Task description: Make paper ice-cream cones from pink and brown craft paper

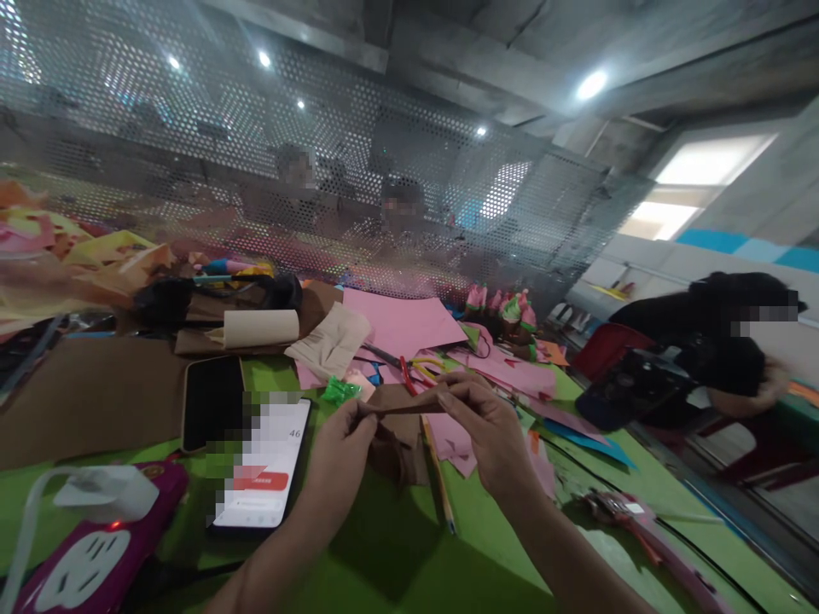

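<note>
Both my hands are raised over the green table (397, 554) and pinch one thin brown paper strip (403, 410) between them. My left hand (342, 452) grips its left end with closed fingers. My right hand (490, 426) pinches the right end, fingers curled. More brown paper (400, 448) lies crumpled just under the strip. A pencil (438, 477) lies on the table below my hands.
A lit phone (265, 469) and a dark phone (211, 401) lie at left, beside a magenta power strip (90, 554). Pink paper sheets (400, 324), a beige paper roll (259, 328), red-handled scissors (409, 371) and paper flowers (505, 307) lie behind. A person (704, 350) sits at right; a perforated screen (320, 170) stands behind.
</note>
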